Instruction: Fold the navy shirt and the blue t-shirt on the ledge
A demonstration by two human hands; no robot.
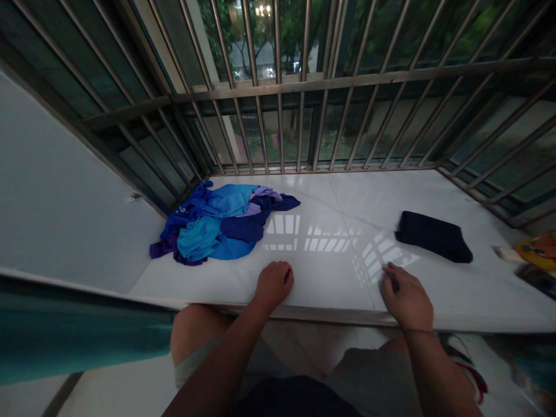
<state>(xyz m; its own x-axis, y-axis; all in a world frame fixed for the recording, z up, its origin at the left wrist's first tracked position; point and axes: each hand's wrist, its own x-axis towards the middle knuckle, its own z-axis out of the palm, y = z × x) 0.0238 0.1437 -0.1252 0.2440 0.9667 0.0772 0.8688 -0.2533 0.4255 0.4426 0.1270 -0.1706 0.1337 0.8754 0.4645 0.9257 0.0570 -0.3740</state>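
Observation:
My left hand (274, 282) rests on the white sill (330, 231) near its front edge, fingers curled in, holding nothing. My right hand (406, 298) lies on the sill further right, fingers bent loosely, palm down, empty. A crumpled heap of blue and purple clothes (221, 223) sits at the back left of the sill, an arm's reach beyond my left hand. A folded dark navy garment (434, 236) lies flat just beyond my right hand, not touched.
Metal window bars (278, 116) fence the sill at the back and both sides. A yellow object (536, 252) and other items sit at the right edge. A teal surface (65, 330) runs along the lower left. My knees are below the sill.

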